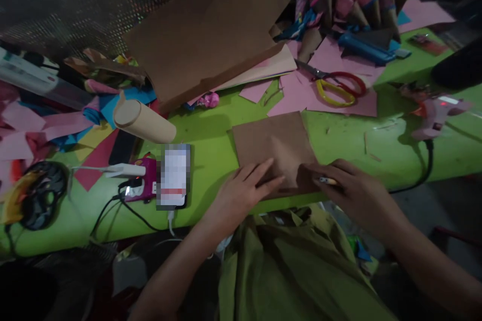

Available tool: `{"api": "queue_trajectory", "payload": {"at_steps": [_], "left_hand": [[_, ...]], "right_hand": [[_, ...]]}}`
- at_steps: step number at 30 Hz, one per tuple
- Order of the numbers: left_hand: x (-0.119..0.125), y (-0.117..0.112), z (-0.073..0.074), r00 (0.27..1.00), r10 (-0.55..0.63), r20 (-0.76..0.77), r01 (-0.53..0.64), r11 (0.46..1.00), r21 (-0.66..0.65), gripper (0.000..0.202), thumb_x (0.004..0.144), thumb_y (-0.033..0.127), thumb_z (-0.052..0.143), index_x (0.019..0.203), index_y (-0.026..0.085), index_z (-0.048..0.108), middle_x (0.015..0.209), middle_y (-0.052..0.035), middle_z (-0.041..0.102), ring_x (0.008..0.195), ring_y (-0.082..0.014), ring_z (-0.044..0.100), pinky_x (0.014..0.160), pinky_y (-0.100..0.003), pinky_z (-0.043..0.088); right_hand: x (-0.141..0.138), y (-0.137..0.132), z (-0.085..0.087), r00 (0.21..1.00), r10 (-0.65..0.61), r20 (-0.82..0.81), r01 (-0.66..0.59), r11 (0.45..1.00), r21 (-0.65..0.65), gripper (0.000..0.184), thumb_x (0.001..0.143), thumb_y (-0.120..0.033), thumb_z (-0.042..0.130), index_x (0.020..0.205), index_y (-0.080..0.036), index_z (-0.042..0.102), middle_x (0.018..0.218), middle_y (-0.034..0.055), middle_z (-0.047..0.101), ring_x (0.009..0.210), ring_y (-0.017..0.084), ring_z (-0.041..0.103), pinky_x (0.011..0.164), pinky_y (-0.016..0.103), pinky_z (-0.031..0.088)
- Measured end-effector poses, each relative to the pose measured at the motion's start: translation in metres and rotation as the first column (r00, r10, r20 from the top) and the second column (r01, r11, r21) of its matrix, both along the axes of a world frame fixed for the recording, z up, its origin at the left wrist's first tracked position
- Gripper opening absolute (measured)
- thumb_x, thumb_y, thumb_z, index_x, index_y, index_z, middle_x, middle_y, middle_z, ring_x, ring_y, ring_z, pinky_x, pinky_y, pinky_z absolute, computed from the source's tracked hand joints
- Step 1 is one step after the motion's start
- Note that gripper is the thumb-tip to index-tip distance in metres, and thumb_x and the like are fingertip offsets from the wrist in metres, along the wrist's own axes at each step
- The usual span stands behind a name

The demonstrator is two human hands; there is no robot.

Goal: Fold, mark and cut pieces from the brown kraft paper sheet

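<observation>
Olive-green cloth (pixel 286 271), soft and creased, covers the person's lap below the table edge. Just beyond it, the left hand (pixel 241 190) lies with fingers spread, pressing on a flat, four-sided brown sheet of stiff, matt paper or card (pixel 267 140). The right hand (pixel 348 183) pinches a slim, pale-ended, pen-like tool (pixel 328 180) at the sheet's near right corner; where its tip meets the sheet is hidden. The sheet rests near the table's front edge, between both hands.

Left of it lie a pixelated phone with a cable (pixel 175 170) and, touching it, a glossy magenta socket block (pixel 149 175). Farther left is a round, black-bladed fan with a yellow part (pixel 43 195). Well to the right stands a pink glue gun with a black cord (pixel 433 118).

Behind these, a smooth tan cylindrical roll (pixel 145 120) lies on its side. Metal scissors with red and yellow loops (pixel 323 76) rest on thin pink paper pieces (pixel 289 93), near a blue plastic tool (pixel 363 49). A large, bent brown sheet (pixel 211 30) leans farther back, left of clustered brown paper cones topped with pink (pixel 350 7).

The bright green table (pixel 211 150) has a smooth, slightly shiny surface with small scraps. Dark perforated mesh (pixel 98 0) backs the dim room.
</observation>
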State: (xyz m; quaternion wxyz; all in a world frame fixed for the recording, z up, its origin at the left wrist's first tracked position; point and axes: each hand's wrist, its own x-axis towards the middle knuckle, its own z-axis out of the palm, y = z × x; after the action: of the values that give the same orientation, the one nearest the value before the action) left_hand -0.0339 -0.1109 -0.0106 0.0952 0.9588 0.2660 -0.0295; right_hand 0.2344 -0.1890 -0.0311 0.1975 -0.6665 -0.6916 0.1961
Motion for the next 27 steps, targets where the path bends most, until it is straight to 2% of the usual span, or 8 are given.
{"api": "queue_trajectory", "payload": {"at_steps": [3,6,12,17,22,27], "left_hand": [[0.001,0.002,0.000,0.996,-0.085,-0.026,0.086,0.996,0.012,0.064,0.098,0.010,0.053,0.155,0.035,0.040,0.160,-0.0085,0.045,0.134,-0.0229,0.054,0.106,-0.038,0.049],[0.002,0.002,-0.001,0.994,-0.105,-0.037,0.106,0.994,0.033,0.055,0.100,0.011,0.050,0.152,0.029,0.045,0.155,-0.0105,0.050,0.134,-0.0233,0.053,0.107,-0.039,0.049],[0.002,0.001,0.004,0.993,-0.121,-0.012,0.120,0.993,-0.017,0.051,0.100,0.012,0.048,0.149,0.023,0.049,0.151,-0.0100,0.055,0.138,-0.0237,0.050,0.111,-0.039,0.046],[0.001,-0.001,0.004,0.993,-0.051,0.102,0.059,0.996,-0.070,0.042,0.100,0.027,0.054,0.141,0.024,0.061,0.148,-0.0104,0.058,0.137,-0.0264,0.050,0.113,-0.043,0.045],[0.000,-0.006,-0.009,0.983,-0.010,0.183,0.021,0.998,-0.056,0.042,0.100,0.041,0.056,0.139,0.027,0.064,0.157,-0.0096,0.050,0.151,-0.0312,0.035,0.121,-0.048,0.036],[-0.001,-0.012,-0.018,0.982,0.015,0.187,-0.010,1.000,-0.029,0.049,0.098,0.051,0.058,0.140,0.028,0.062,0.164,-0.0091,0.041,0.154,-0.0317,0.031,0.124,-0.052,0.030]], "right_hand": [[0.000,-0.001,0.001,1.000,0.002,0.013,-0.002,1.000,0.005,0.036,0.097,-0.032,0.047,0.118,-0.027,0.076,0.086,0.0053,0.070,0.067,0.018,0.068,0.055,0.026,0.049],[-0.001,-0.002,0.001,0.999,0.006,0.038,-0.006,1.000,0.015,0.038,0.096,-0.031,0.046,0.119,-0.027,0.076,0.084,0.0051,0.069,0.066,0.017,0.067,0.054,0.026,0.047],[-0.002,-0.007,-0.006,0.998,-0.001,0.057,-0.003,0.998,0.065,0.040,0.097,-0.030,0.044,0.122,-0.026,0.075,0.086,0.0060,0.068,0.067,0.018,0.067,0.055,0.028,0.049],[-0.001,-0.008,-0.011,0.999,0.012,0.035,-0.014,0.997,0.073,0.039,0.097,-0.033,0.046,0.123,-0.026,0.075,0.082,0.0050,0.067,0.060,0.017,0.067,0.050,0.026,0.048],[0.006,-0.007,-0.013,1.000,0.020,-0.011,-0.020,1.000,0.011,0.035,0.096,-0.034,0.050,0.115,-0.024,0.077,0.084,0.0067,0.070,0.067,0.020,0.072,0.056,0.026,0.055],[0.015,-0.008,-0.021,0.999,0.053,-0.015,-0.053,0.997,-0.061,0.037,0.098,-0.036,0.050,0.125,-0.027,0.074,0.089,0.0069,0.070,0.071,0.020,0.073,0.060,0.026,0.057]]}}
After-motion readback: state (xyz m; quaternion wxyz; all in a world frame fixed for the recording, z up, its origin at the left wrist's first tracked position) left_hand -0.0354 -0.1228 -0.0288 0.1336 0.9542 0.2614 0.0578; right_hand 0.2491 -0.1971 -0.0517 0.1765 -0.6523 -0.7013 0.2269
